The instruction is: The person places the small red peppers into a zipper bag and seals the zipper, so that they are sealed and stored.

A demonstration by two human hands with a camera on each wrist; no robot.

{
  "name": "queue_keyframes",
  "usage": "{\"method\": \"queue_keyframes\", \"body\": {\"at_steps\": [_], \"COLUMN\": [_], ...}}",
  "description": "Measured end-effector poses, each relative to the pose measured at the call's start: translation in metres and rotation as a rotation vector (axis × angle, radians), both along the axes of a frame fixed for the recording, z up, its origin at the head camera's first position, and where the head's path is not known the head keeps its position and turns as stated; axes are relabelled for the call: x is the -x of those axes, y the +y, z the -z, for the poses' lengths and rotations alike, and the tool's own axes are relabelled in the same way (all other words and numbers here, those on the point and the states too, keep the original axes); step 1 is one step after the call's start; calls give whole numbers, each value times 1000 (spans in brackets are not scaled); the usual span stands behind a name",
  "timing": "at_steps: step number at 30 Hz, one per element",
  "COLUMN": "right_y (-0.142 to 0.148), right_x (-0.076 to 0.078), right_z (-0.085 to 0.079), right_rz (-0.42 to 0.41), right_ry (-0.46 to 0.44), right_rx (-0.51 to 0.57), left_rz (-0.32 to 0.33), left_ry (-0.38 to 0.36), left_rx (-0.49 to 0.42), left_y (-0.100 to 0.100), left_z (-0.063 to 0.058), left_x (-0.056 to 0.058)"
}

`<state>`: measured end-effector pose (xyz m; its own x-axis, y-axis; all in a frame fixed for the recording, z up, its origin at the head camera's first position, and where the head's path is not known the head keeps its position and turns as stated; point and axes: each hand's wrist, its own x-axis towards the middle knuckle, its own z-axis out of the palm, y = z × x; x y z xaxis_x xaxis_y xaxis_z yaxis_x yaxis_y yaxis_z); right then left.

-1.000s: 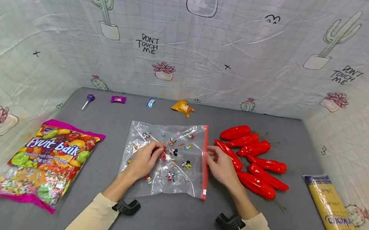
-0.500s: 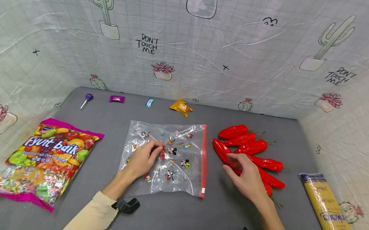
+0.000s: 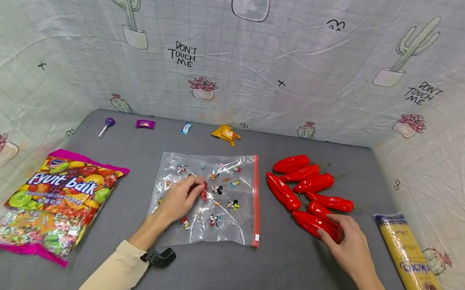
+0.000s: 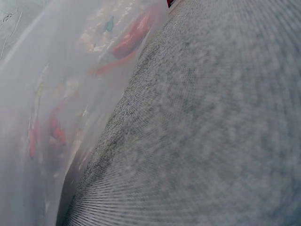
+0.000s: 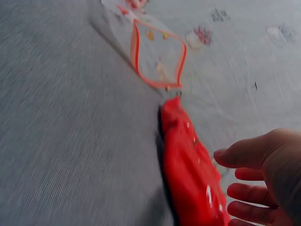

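Note:
A clear zip bag (image 3: pixel 222 222) printed with small cartoon figures lies in the middle of the table, its red-edged mouth facing right. In the right wrist view, that red-rimmed mouth (image 5: pixel 136 52) gapes open. My left hand (image 3: pixel 179 199) pinches the bag's upper sheet near its middle; the fingertips are partly hidden. The left wrist view shows only the bag's film (image 4: pixel 61 108) and the tabletop. At the nearest of several red peppers (image 3: pixel 310 222), my right hand (image 3: pixel 349 241) hovers with thumb and fingers spread. The right wrist view has a gap between this hand (image 5: pixel 263 179) and the pepper (image 5: pixel 188 169).
A fruit candy bag (image 3: pixel 59 200) lies at left, and a yellow-and-blue packet (image 3: pixel 421 282) at right. Along the back edge are a lollipop (image 3: pixel 109 123), a purple sweet (image 3: pixel 145 124), a small blue sweet (image 3: pixel 186 128) and an orange packet (image 3: pixel 226 134).
My right hand has left the bag's red edge and moved right, across the peppers, to the nearest one. My left hand has stayed on the bag.

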<state>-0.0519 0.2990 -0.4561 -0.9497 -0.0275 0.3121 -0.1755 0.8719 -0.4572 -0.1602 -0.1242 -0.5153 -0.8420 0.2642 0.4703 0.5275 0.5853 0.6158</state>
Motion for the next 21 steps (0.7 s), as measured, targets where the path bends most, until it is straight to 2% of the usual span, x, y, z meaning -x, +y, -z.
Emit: {"method": "queue_keyframes", "body": {"at_steps": [8, 17, 21], "right_y": [18, 24, 23], "right_x": [-16, -17, -18], "right_z": [8, 17, 19], "right_rz": [66, 73, 78], "right_ry": [-85, -188, -191], "right_rx": [-30, -14, -5], "left_rz": [-10, -12, -8], "left_ry": [0, -13, 3], "left_rx": [5, 0, -2], "left_y": [-1, -2, -1], "left_z": [1, 1, 1], "left_x": [0, 0, -1]}}
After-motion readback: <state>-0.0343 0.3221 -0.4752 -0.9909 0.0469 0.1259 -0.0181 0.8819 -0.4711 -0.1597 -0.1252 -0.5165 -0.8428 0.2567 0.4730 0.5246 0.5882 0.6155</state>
